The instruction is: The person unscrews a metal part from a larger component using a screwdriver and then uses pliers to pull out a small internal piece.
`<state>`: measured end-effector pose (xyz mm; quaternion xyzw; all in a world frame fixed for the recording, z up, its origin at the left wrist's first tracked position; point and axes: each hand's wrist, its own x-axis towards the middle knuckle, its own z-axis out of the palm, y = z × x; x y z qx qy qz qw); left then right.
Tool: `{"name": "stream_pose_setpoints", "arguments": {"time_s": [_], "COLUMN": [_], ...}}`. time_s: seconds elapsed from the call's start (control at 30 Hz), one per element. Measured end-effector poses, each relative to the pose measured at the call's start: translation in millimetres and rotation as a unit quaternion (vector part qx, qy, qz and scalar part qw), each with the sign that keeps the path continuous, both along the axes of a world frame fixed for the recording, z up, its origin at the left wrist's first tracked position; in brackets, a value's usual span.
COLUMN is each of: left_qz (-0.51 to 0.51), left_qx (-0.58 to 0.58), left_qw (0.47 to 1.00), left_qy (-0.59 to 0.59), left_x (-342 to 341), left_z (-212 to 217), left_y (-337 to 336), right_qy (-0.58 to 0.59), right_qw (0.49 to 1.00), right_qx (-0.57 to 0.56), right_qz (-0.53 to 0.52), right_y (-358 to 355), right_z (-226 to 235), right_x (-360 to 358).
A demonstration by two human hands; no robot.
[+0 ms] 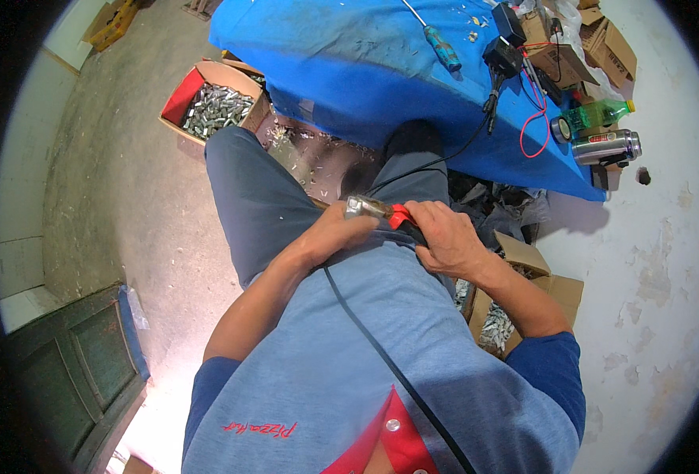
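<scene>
Both my hands meet over my lap, in front of my waist. My left hand is closed, thumb and fingers around a small shiny silver metal piece. Just right of it, my right hand wraps around a tool with red-and-black handles, which looks like pliers. The tool's head points left and comes up against the metal piece; my fingers hide part of both, so I cannot tell whether the jaws grip it. A thin black cable passes behind my hands.
Ahead, a blue-covered table holds a screwdriver, black power adapters, a green bottle and a steel flask. An open carton of small metal parts sits left of my knees; another carton stands by my right elbow.
</scene>
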<state>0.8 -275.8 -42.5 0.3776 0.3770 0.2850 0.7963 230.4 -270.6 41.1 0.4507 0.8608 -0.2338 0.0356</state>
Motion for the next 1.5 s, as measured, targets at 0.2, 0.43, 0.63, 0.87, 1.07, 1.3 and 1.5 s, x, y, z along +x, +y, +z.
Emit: {"name": "stream_pose_setpoints", "arguments": {"time_s": [0.2,0.43,0.63,0.87,1.07,1.3,1.5], "left_qz": [0.008,-0.056,-0.017,-0.011,-0.013,0.056,0.057], "left_qx": [0.000,0.019,-0.019,-0.091,-0.016,0.078,0.058], "left_qw": [1.000,0.998,0.999,0.991,1.000,0.988,0.989], "left_qy": [-0.009,-0.015,-0.040,-0.099,0.003,0.120,0.125], "left_x": [0,5,3,0,7,9,8], "left_z": [-8,0,8,-4,7,-4,11], "left_y": [-1,3,0,-2,3,-2,0], "right_qy": [0.255,0.470,0.396,0.330,0.276,0.342,0.397], "right_qw": [0.928,0.801,0.838,0.898,0.929,0.869,0.745], "right_qx": [-0.190,-0.297,-0.370,-0.289,-0.233,-0.275,-0.413], "right_qz": [-0.193,-0.221,-0.062,-0.028,-0.081,-0.230,-0.342], "right_y": [1,41,61,59,52,41,6], "right_z": [-12,-25,-23,-35,-23,-29,-32], "right_x": [13,-32,-46,-47,-57,-50,-24]}}
